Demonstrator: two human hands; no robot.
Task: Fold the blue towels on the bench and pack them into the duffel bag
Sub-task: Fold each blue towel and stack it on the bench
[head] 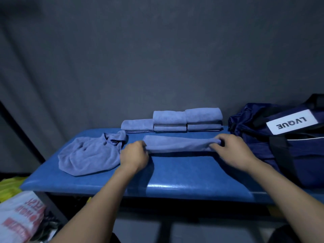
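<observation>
On bench [175, 174]: duffel bag [280, 137] (contents unseen).

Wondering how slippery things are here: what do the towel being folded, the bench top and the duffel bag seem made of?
Towel being folded: soft matte cloth, probably microfibre or terry; it drapes limply. Bench top: probably vinyl padding; glossy highlights along its front edge. Duffel bag: thin navy synthetic, perhaps nylon; crinkled, slight sheen.
</observation>
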